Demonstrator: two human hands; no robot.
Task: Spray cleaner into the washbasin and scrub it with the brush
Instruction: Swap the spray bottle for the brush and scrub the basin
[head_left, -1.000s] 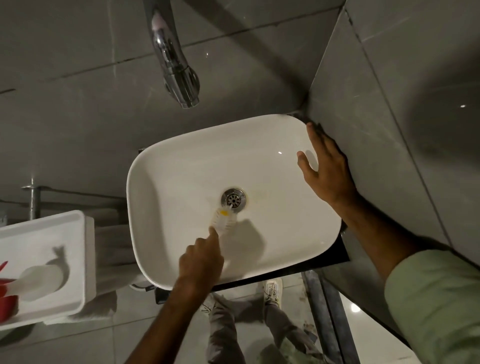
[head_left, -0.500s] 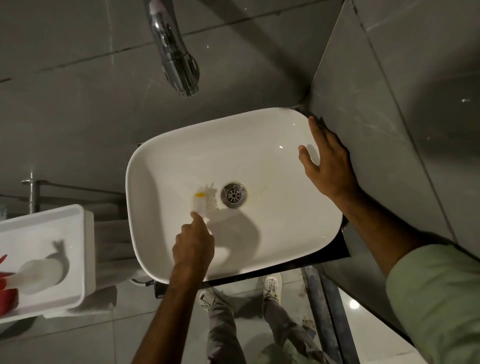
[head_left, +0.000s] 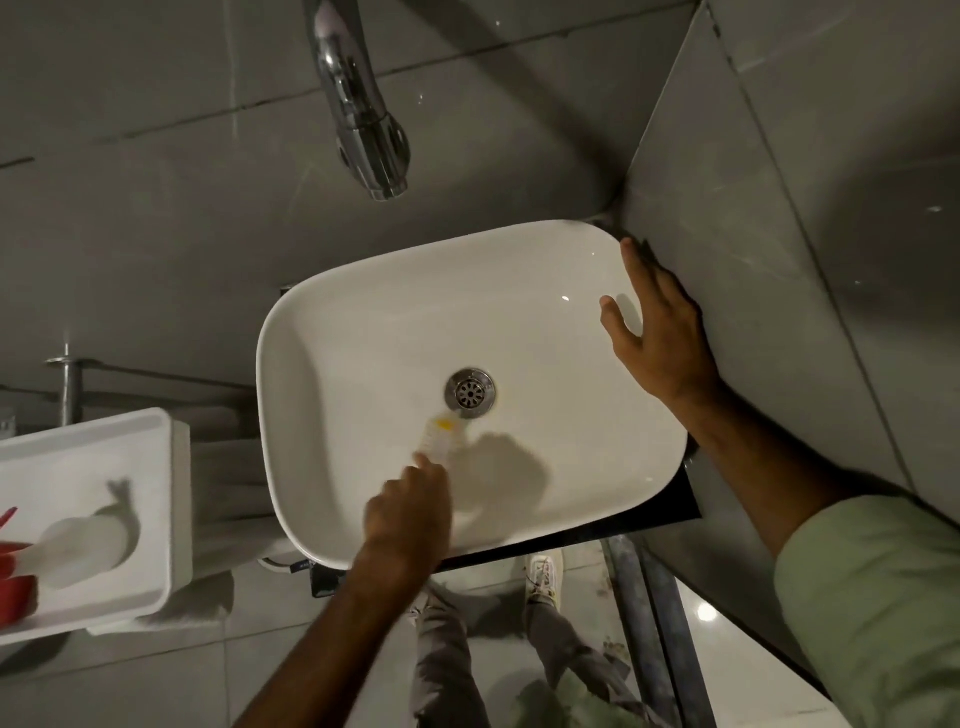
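A white rounded washbasin (head_left: 363, 322) fills the middle of the view, with a chrome drain (head_left: 470, 392) at its centre. My left hand (head_left: 408, 512) reaches over the near rim and grips a small white brush (head_left: 439, 434) with a yellow spot. The blurred brush head presses on the basin floor just left of and below the drain. My right hand (head_left: 657, 340) lies flat with fingers spread on the basin's right rim, against the tiled side wall. A white spray bottle (head_left: 78, 543) with a red trigger lies in a white tray at the left.
A chrome faucet (head_left: 363, 109) hangs over the basin's far edge. The white tray (head_left: 156, 467) sits left of the basin. Grey tiled walls stand behind and to the right. Below the basin I see my legs, shoes (head_left: 543, 574) and pipes on the floor.
The brush swept left of the drain, then came back right to just below the drain. My right hand stayed on the right rim.
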